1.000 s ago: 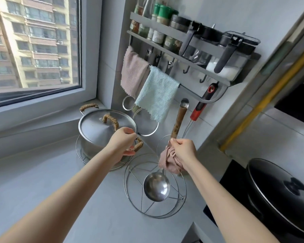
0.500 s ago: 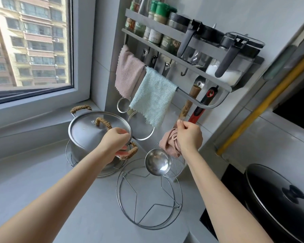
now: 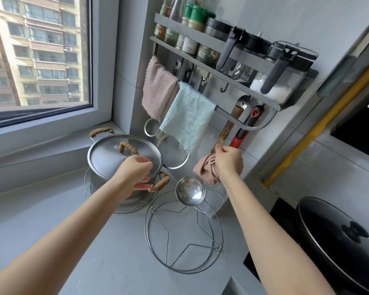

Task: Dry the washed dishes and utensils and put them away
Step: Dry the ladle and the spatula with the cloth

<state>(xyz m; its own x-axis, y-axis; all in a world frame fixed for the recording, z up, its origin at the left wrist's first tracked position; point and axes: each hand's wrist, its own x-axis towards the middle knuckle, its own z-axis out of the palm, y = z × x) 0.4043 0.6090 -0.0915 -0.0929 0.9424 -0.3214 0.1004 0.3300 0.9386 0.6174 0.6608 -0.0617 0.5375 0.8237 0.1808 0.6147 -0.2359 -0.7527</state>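
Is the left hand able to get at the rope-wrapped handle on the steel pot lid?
Probably yes: the left hand is by the steel lid, and nothing lies between it and the rope-wrapped handle.

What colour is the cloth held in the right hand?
The cloth is pink; the head view shows it.

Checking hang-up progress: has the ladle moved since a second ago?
Yes. The ladle has risen toward the wall rack: its handle end, earlier below the rail, now reaches above it near the hooks.
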